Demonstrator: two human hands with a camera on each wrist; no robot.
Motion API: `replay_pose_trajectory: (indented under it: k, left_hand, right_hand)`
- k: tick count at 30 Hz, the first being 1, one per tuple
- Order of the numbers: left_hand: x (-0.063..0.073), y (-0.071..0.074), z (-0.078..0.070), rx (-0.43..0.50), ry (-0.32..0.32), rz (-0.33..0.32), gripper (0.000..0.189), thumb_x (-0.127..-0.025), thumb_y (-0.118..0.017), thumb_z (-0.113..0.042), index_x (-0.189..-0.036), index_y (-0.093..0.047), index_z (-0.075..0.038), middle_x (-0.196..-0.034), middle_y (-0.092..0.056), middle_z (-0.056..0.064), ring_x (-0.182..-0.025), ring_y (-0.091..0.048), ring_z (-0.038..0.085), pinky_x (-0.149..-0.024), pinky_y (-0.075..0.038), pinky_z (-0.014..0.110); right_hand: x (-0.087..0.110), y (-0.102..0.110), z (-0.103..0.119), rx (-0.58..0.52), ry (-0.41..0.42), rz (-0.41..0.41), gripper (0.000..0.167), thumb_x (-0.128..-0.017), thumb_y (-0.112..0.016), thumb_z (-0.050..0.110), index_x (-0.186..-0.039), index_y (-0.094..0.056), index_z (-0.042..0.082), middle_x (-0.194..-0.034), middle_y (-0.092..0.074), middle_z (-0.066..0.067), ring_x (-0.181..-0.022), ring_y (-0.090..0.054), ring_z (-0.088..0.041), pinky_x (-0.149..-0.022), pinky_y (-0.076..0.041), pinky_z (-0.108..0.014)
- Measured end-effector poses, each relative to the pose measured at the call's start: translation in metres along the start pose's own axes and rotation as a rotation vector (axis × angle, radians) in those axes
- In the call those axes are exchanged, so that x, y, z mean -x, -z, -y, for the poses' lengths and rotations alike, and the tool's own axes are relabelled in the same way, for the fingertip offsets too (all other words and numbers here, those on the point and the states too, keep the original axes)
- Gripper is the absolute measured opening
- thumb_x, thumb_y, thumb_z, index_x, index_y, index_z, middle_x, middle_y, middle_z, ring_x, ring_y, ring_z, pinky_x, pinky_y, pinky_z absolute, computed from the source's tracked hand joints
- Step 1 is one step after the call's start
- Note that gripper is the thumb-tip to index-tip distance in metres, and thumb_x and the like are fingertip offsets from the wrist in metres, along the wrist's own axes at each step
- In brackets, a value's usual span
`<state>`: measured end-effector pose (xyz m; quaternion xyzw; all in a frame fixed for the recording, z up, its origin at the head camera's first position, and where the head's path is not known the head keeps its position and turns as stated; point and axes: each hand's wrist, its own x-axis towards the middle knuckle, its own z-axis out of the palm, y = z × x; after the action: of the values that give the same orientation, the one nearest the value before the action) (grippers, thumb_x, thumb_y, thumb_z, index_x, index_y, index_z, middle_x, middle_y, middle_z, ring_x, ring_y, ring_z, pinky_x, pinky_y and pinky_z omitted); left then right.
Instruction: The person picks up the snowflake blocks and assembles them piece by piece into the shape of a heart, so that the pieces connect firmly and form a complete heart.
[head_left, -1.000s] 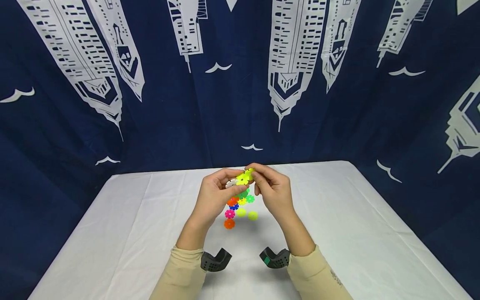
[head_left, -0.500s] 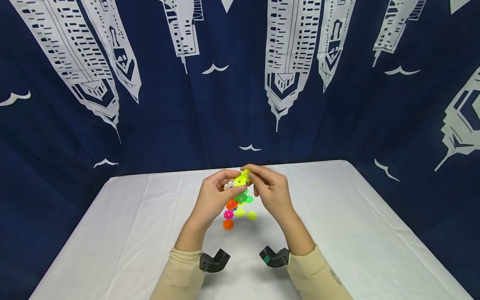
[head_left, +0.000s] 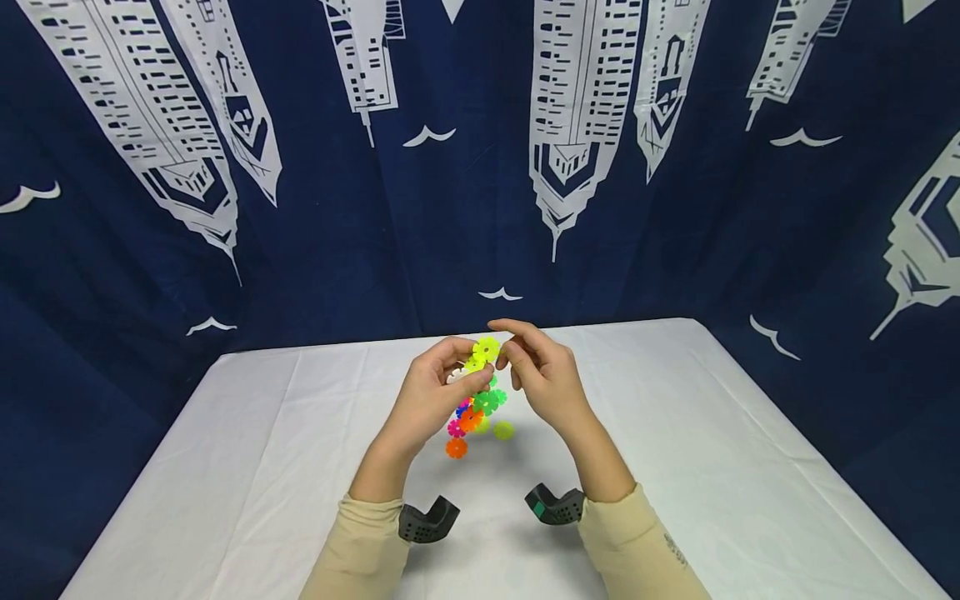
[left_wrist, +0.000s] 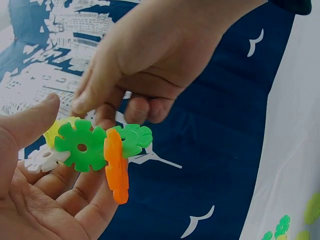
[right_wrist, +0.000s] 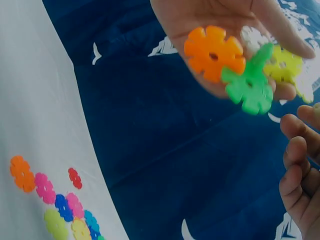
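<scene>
My left hand (head_left: pixel 431 392) holds a joined cluster of notched plastic snowflake discs above the table. In the left wrist view a green disc (left_wrist: pixel 72 137) faces the camera, with an orange disc (left_wrist: pixel 116 167) edge-on beside it. A white disc (left_wrist: pixel 44 160) lies against the fingers, and yellow shows behind the thumb. At the cluster's top, in the head view, a bright yellow disc (head_left: pixel 486 343) sticks up past the left fingertips. My right hand (head_left: pixel 547 375) is just right of it, holding nothing, index finger extended and the other fingers loosely bent.
Several loose snowflake discs lie on the white tablecloth (head_left: pixel 300 467) below the hands, among them an orange one (head_left: pixel 457 448) and a yellow-green one (head_left: pixel 504 430). A red disc (right_wrist: pixel 75 178) lies apart from the row. Behind the table hangs a dark blue curtain (head_left: pixel 450 225).
My right fingers have let go of the yellow disc and drawn back slightly to the right. The left hand has kept the cluster, which has turned so the yellow disc faces the head camera.
</scene>
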<state>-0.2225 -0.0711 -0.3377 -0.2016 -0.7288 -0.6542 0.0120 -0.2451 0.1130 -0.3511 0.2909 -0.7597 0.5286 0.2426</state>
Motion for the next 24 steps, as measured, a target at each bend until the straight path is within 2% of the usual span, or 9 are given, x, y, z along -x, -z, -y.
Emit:
replay_pose_trajectory:
  k: [5, 9, 13, 16, 20, 24]
  left_hand:
    - [0.000, 0.004, 0.000, 0.024, -0.035, -0.026, 0.025, -0.093, -0.069, -0.010, -0.118, -0.064, -0.007, -0.110, -0.065, 0.013, -0.099, -0.068, 0.018, -0.081, -0.061, 0.029]
    - [-0.001, 0.006, 0.001, 0.037, -0.055, -0.052, 0.027, -0.094, -0.068, -0.009, -0.121, -0.063, -0.006, -0.110, -0.063, 0.014, -0.091, -0.070, 0.019, -0.081, -0.060, 0.028]
    - [-0.001, 0.007, 0.000, 0.055, -0.056, -0.059, 0.036, -0.095, -0.067, -0.009, -0.130, -0.058, -0.008, -0.114, -0.061, 0.014, -0.085, -0.072, 0.018, -0.083, -0.059, 0.026]
    - [-0.001, 0.008, 0.000, 0.069, -0.057, -0.059, 0.043, -0.095, -0.066, -0.007, -0.136, -0.055, -0.012, -0.114, -0.059, 0.014, -0.085, -0.073, 0.022, -0.082, -0.059, 0.027]
    - [-0.001, 0.008, 0.000, 0.073, -0.077, -0.059, 0.046, -0.095, -0.065, -0.006, -0.138, -0.055, -0.019, -0.110, -0.058, 0.012, -0.086, -0.073, 0.034, -0.079, -0.059, 0.026]
    - [0.000, 0.009, 0.000, 0.081, -0.101, -0.059, 0.043, -0.097, -0.062, -0.006, -0.138, -0.055, -0.019, -0.110, -0.058, 0.012, -0.083, -0.073, 0.028, -0.079, -0.058, 0.024]
  right_hand:
    - [0.000, 0.003, -0.009, 0.021, -0.069, 0.018, 0.023, -0.101, -0.057, 0.009, -0.122, -0.067, 0.009, -0.077, -0.066, -0.008, -0.054, -0.051, -0.019, -0.051, -0.044, -0.022]
    - [0.000, 0.002, -0.017, 0.029, -0.152, 0.055, 0.026, -0.100, -0.060, 0.009, -0.125, -0.065, 0.011, -0.081, -0.067, -0.008, -0.058, -0.054, -0.029, -0.053, -0.046, -0.022]
    - [0.001, 0.001, -0.027, 0.071, -0.257, 0.115, 0.032, -0.098, -0.064, 0.012, -0.130, -0.063, 0.016, -0.089, -0.068, -0.008, -0.065, -0.059, -0.036, -0.055, -0.047, -0.023]
    - [0.003, 0.001, -0.037, 0.153, -0.339, 0.192, 0.034, -0.096, -0.067, 0.015, -0.130, -0.063, 0.018, -0.094, -0.069, -0.006, -0.067, -0.061, -0.030, -0.056, -0.047, -0.025]
    - [0.007, 0.000, -0.053, 0.242, -0.419, 0.321, 0.033, -0.094, -0.069, 0.017, -0.127, -0.064, 0.015, -0.098, -0.070, -0.005, -0.066, -0.059, -0.018, -0.060, -0.048, -0.027]
    - [0.013, -0.001, -0.070, 0.253, -0.458, 0.423, 0.032, -0.092, -0.070, 0.017, -0.124, -0.067, 0.012, -0.098, -0.070, -0.006, -0.067, -0.057, -0.014, -0.065, -0.049, -0.027]
